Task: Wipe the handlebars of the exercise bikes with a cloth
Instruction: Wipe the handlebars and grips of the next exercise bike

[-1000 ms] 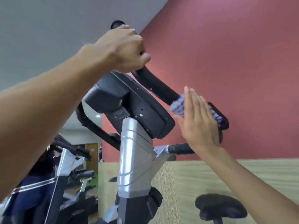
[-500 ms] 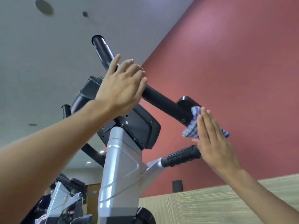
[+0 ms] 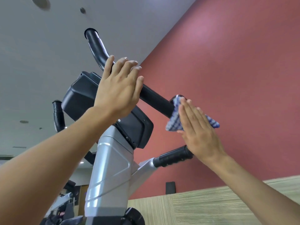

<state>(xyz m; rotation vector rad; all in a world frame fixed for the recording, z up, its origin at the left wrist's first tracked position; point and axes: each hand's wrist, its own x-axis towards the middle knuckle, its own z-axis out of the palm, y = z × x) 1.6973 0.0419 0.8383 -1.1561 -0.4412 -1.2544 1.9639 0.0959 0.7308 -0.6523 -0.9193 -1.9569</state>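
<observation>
The exercise bike's black handlebar [image 3: 155, 101] slants from upper left down to the right, above the black console [image 3: 81, 96]. My left hand [image 3: 118, 90] lies flat against the bar's middle with its fingers straight, not wrapped around it. At the bar's right end my right hand [image 3: 198, 129] is held flat and presses a blue checked cloth [image 3: 174, 121] against it. The cloth's corners stick out on both sides of the palm. A lower black grip [image 3: 173, 155] juts out under my right wrist. Another curved bar end [image 3: 57, 116] shows at the left.
The bike's silver column [image 3: 108, 176] runs down the centre. A red wall [image 3: 227, 78] stands behind on the right, with a wood-grain partition [image 3: 211, 207] below it. Parts of other machines [image 3: 65, 200] show at the lower left.
My left hand has opened from a fist on the bar to a flat palm. The view has tilted upward. My right hand stays pressed on the cloth at the bar's right end.
</observation>
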